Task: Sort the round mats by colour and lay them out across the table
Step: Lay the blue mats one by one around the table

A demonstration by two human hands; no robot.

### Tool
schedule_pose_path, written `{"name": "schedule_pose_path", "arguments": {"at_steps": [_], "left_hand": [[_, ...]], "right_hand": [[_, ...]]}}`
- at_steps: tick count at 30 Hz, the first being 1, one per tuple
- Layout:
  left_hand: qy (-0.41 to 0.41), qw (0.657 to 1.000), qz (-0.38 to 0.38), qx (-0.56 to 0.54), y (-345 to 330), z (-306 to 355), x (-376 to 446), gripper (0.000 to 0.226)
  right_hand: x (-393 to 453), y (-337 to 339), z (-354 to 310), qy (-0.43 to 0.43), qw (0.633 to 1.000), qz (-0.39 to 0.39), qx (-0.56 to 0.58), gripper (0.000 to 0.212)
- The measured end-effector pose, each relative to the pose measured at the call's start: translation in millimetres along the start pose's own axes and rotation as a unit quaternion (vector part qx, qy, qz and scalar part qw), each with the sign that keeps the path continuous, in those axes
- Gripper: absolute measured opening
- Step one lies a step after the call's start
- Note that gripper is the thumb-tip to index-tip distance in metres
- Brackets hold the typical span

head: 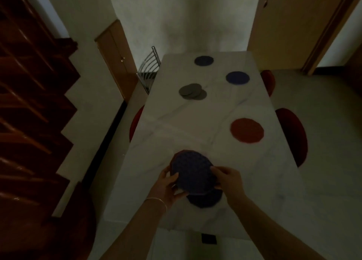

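Observation:
Above the near end of the white marble table [195,126] I hold a small stack of round mats [193,172], a dark blue one on top and a red rim showing beneath. My left hand [168,183] grips its left edge and my right hand [227,178] grips its right edge. Another dark blue mat [205,200] lies on the table under the stack. A red mat [247,130] lies at the right. Overlapping grey mats [192,91] lie further back on the left. Two blue mats [237,77] [204,60] lie at the far end.
Red-seated chairs stand along the right side [293,134] and the left side [134,122] of the table, and a metal-backed chair [149,64] stands at the far left corner. A dark wooden staircase [33,103] rises at the left. A door [290,24] is at the far right.

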State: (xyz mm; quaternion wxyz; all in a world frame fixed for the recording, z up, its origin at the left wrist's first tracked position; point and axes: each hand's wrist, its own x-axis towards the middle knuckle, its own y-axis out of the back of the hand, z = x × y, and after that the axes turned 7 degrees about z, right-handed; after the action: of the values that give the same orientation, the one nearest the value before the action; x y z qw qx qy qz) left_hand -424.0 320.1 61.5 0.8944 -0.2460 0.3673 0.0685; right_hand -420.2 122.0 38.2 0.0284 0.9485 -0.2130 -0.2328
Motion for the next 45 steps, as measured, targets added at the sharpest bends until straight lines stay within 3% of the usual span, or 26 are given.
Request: {"name": "schedule_pose_path", "arguments": {"at_steps": [10,18,24,31,36,45], "left_hand": [[-0.046,0.998,0.015,0.027,18,76,-2,0.048],[-0.029,0.999,-0.023,0.02,80,161,50,0.039],[-0.003,0.996,-0.05,0.077,135,243,113,0.025],[0.04,0.991,-0.064,0.114,162,300,165,0.029],[0.052,0.991,-0.074,0.099,145,323,203,0.029],[0.05,0.971,-0.114,0.205,66,359,281,0.035]], "right_hand": [[2,-51,-68,-0.009,0.999,-0.045,0.018,0.015],[5,-147,-103,-0.039,0.996,-0.072,0.043,0.016],[7,-215,-104,-0.063,0.988,0.009,0.141,0.012],[10,-243,-99,-0.12,0.962,0.115,0.218,0.018],[29,-237,-90,-0.125,0.943,0.191,0.244,0.016],[98,-264,-77,-0.162,0.908,0.235,0.307,0.038]]}}
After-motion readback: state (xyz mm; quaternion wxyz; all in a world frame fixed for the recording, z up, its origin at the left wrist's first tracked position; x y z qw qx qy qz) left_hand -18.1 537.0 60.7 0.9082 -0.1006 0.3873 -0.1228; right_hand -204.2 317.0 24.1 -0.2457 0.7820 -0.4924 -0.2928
